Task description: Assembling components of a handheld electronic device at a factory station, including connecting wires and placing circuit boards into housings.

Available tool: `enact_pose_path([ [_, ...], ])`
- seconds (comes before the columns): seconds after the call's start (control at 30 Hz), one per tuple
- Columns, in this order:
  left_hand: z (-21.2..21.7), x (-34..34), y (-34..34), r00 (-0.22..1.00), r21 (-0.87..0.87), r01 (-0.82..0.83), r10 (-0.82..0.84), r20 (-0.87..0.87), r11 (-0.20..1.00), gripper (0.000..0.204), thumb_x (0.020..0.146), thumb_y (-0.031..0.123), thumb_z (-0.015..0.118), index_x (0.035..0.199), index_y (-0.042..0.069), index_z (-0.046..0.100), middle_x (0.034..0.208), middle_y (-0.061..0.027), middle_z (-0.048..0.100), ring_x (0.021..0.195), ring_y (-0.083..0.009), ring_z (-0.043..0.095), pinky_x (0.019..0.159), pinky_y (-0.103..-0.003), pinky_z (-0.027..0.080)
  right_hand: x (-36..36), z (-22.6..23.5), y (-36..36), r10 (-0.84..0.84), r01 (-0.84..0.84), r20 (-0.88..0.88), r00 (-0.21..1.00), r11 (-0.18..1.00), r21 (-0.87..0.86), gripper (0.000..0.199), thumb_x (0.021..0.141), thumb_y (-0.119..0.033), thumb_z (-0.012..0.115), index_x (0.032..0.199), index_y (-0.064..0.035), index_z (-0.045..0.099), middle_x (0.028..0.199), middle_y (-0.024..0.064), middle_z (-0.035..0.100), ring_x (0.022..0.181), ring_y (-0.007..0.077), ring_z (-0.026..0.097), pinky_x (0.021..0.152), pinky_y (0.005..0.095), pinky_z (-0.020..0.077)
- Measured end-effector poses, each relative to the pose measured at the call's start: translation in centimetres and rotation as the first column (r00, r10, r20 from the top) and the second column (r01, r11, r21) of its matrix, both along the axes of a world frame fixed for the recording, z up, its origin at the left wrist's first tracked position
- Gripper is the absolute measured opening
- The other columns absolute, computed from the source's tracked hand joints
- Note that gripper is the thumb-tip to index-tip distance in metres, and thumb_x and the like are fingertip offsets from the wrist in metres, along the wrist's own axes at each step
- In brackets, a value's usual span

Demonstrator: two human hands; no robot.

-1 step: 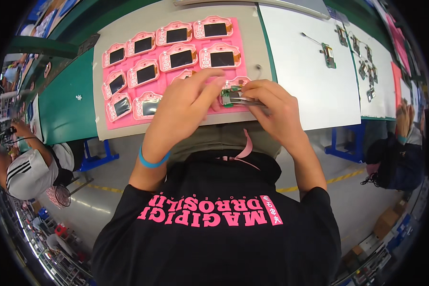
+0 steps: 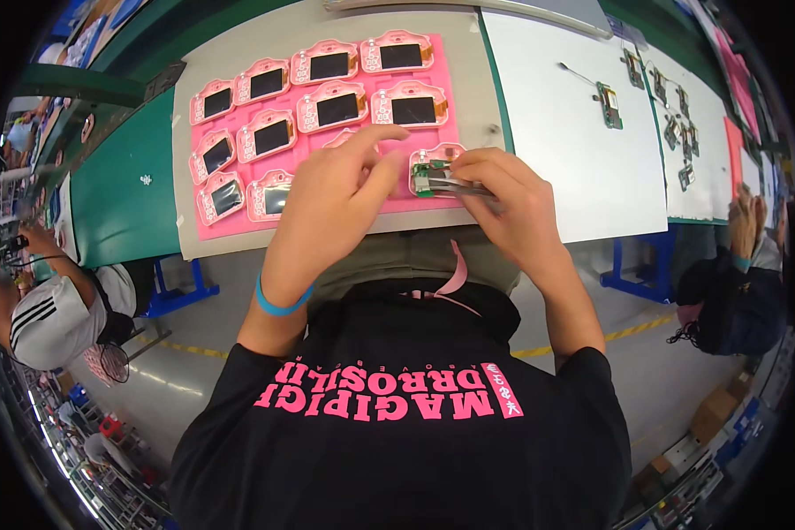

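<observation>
My right hand [image 2: 514,199] is closed on metal tweezers [image 2: 465,186]. Their tips reach a small green circuit board [image 2: 424,179], which sits in a pink casing [image 2: 435,151] at the near right corner of a pink mat [image 2: 393,204]. Just left of that board hovers my left hand [image 2: 327,199], thumb and fingers apart and nothing in them. It partly covers another pink casing [image 2: 338,139] behind it. Several similar pink casings with dark screens, one of them a casing [image 2: 412,106] beyond my hands, lie in rows on the mat.
To the right, a white sheet [image 2: 565,168] carries a loose circuit board with a wire [image 2: 608,104]; several more boards [image 2: 683,132] lie farther right. A metal-edged panel [image 2: 503,11] borders the far side. A co-worker [image 2: 53,309] sits at left, another person's hands [image 2: 747,221] at right.
My left hand has drawn slightly left, away from the circuit board, uncovering more of it and its casing. My right hand with the tweezers stays nearly in place.
</observation>
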State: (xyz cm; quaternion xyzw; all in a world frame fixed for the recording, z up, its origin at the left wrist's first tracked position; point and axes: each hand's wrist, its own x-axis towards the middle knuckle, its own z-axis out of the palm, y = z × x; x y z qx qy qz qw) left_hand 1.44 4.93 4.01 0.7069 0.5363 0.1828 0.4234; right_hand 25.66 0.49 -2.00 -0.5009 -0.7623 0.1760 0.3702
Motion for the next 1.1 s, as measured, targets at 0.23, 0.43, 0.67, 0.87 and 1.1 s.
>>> enact_pose_path([
  [0.23,-3.0,0.3,0.1,0.98,0.594,0.198,-0.148,-0.131,0.78,0.054,0.085,0.014,0.082,0.137,0.01,0.069,0.117,-0.0043,0.073,0.101,-0.0215,0.063,0.088,-0.035,0.054,-1.0,1.6,0.5,-0.047,0.053,0.049,0.998,0.99,-0.13,0.025,0.079,0.006,0.081,0.098,-0.0055,0.071,0.107,-0.0008,0.073,0.078,0.0189,0.064,0.07,0.0298,0.0504],
  [0.43,-4.1,0.9,1.0,0.967,0.56,0.253,-0.223,-0.123,0.789,0.063,0.076,0.012,0.086,0.136,0.011,0.067,0.125,-0.0061,0.069,0.109,-0.0242,0.06,0.093,-0.035,0.053,-1.1,1.8,1.1,-0.054,0.076,0.112,0.992,0.976,-0.203,0.028,0.078,0.006,0.082,0.102,-0.0047,0.072,0.105,0.0004,0.071,0.078,0.0189,0.063,0.071,0.0306,0.0501],
  [0.67,-4.7,1.4,1.0,0.979,0.568,0.169,-0.206,0.0,0.805,0.059,0.081,0.02,0.088,0.136,0.01,0.069,0.124,-0.0039,0.071,0.105,-0.0241,0.061,0.097,-0.037,0.051,-1.1,2.2,1.7,-0.093,0.095,0.015,0.996,0.975,-0.2,0.032,0.076,0.001,0.088,0.104,-0.004,0.074,0.102,0.0036,0.06,0.078,0.0186,0.056,0.069,0.031,0.0461],
  [0.87,0.6,-3.0,0.3,0.982,0.508,0.103,-0.167,0.084,0.855,0.059,0.078,0.021,0.093,0.133,0.009,0.072,0.123,-0.0044,0.074,0.105,-0.0241,0.063,0.096,-0.035,0.05,1.0,2.8,-1.0,-0.235,0.152,-0.213,0.948,0.927,-0.344,0.025,0.081,-0.007,0.089,0.103,-0.0035,0.077,0.091,0.0026,0.054,0.073,0.016,0.046,0.064,0.0271,0.0364],
  [1.1,1.9,-13.3,15.0,0.973,0.477,-0.168,0.223,-0.06,0.863,0.052,0.078,0.02,0.091,0.125,0.007,0.074,0.114,-0.004,0.076,0.094,-0.0161,0.061,0.082,-0.029,0.05,-0.7,1.2,-2.5,-0.177,0.107,-0.202,0.963,0.942,-0.318,0.018,0.086,-0.005,0.082,0.103,-0.0031,0.077,0.091,0.0044,0.058,0.073,0.0202,0.052,0.066,0.0304,0.0425],
])
